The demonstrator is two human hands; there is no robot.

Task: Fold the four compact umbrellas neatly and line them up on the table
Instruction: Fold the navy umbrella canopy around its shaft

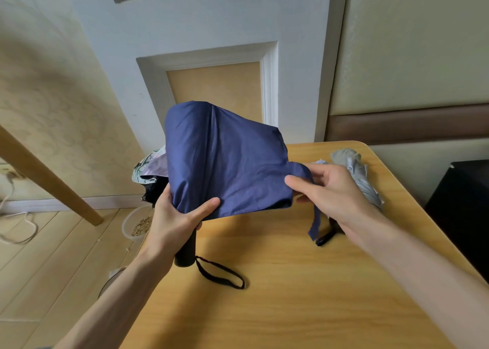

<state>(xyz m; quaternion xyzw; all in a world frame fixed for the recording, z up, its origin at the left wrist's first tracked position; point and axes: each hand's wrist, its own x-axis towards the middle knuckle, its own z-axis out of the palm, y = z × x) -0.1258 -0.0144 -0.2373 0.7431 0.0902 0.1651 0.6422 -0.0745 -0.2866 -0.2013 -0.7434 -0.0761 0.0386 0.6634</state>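
Left fingers point(207, 208) are curled round the blue umbrella point(225, 158) just above its handle point(185, 253), which I hold by the counter's point(264, 317) left edge. Right fingers point(300, 184) pinch the canopy's rim beside the strap point(316, 223). The canopy hangs loose, not yet pleated or wrapped, so I judge this one half done. Farther off, a grey umbrella point(357, 174) lies bundled near the far right corner and a patterned one point(148, 167) lies crumpled at the far left edge. No row yet, and I cannot make out a fourth for sure.
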